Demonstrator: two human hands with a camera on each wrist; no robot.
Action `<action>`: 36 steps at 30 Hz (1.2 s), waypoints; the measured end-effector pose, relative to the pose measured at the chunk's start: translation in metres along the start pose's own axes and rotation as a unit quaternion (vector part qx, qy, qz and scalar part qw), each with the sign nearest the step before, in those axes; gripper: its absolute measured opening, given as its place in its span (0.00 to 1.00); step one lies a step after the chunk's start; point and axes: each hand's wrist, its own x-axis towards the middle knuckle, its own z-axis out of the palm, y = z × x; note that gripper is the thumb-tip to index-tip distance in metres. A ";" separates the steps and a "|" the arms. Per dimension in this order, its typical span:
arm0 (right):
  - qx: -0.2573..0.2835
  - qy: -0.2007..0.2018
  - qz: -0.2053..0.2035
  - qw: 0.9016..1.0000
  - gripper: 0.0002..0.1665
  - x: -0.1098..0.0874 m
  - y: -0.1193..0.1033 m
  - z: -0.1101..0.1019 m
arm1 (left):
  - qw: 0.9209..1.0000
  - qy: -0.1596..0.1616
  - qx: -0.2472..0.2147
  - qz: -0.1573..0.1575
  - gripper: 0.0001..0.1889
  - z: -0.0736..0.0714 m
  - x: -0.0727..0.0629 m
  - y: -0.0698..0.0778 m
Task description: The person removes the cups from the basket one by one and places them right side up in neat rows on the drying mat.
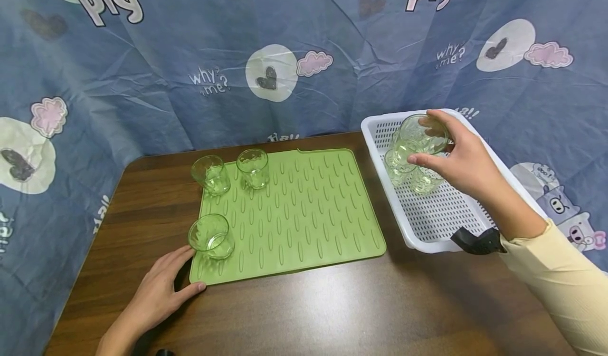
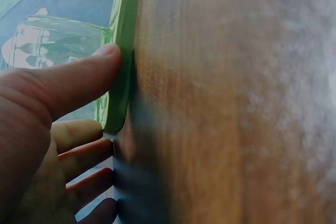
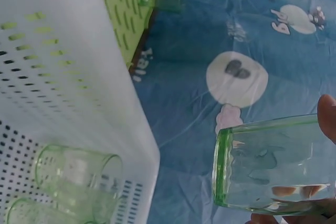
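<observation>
In the head view my right hand grips a clear greenish drinking glass over the white basket. The right wrist view shows this held glass with its thick base toward the left. Below it, other glasses stand in the basket; they partly overlap. My left hand rests at the near left corner of the green ridged mat, fingers loosely extended and thumb touching the mat's edge. Close to those fingers, a glass stands on the mat.
Two more glasses stand toward the mat's far left: one glass at the corner and another glass to its right. A brown wooden table lies underneath. Behind it hangs a blue printed cloth.
</observation>
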 end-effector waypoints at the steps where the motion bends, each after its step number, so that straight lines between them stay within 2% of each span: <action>1: 0.003 -0.001 -0.002 1.000 0.51 0.001 -0.001 0.001 | 1.000 -0.001 -0.001 -0.001 0.40 0.000 0.000 0.000; 11: -0.009 -0.044 -0.001 0.999 0.54 0.019 -0.023 0.020 | 1.000 0.002 -0.002 0.002 0.40 0.000 0.000 -0.001; 18: 0.003 -0.073 -0.014 0.997 0.54 0.032 -0.045 0.052 | 0.999 -0.031 -0.006 -0.018 0.41 -0.003 0.000 0.002; 20: 0.005 -0.087 -0.012 0.996 0.56 0.034 -0.053 0.062 | 0.999 -0.032 -0.006 -0.019 0.41 -0.003 0.000 0.002; 26: 0.019 -0.117 -0.022 0.993 0.58 0.033 -0.072 0.090 | 1.000 -0.019 -0.003 -0.012 0.41 -0.003 0.000 0.001; 32: 0.060 -0.138 -0.047 0.988 0.56 0.022 -0.083 0.121 | 1.000 -0.021 -0.002 -0.011 0.41 -0.002 0.000 0.001; 36: 0.092 -0.157 -0.066 0.981 0.55 0.014 -0.087 0.142 | 1.000 -0.010 -0.004 -0.003 0.40 -0.001 0.000 0.000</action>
